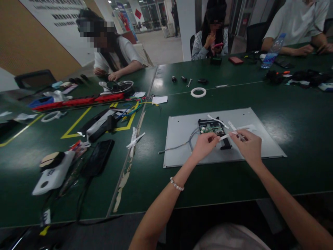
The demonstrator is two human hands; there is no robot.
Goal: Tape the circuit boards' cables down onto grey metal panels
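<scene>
A short white strip (pixel 224 137) is stretched between my two hands. My left hand (pixel 206 145) pinches its left end, and my right hand (pixel 247 145) pinches the right end. Both hands are over a light grey metal panel (pixel 182 130) lying on the green table. Under and behind the strip, a black bracket with a green circuit board (pixel 212 129) sits on the panel, with a grey cable (pixel 177 147) running left from it. Another white strip (pixel 218 121) lies across the bracket's top edge. A further white piece stands up near my right fingers.
A white tape roll (pixel 198 92) lies beyond the panel on the green table (pixel 145 194). Crossed white strips (pixel 135 139), a black phone (pixel 98 158) and a red power strip (pixel 83 100) are on the left. A bottle (pixel 273 52) stands at the back right. Three people sit opposite.
</scene>
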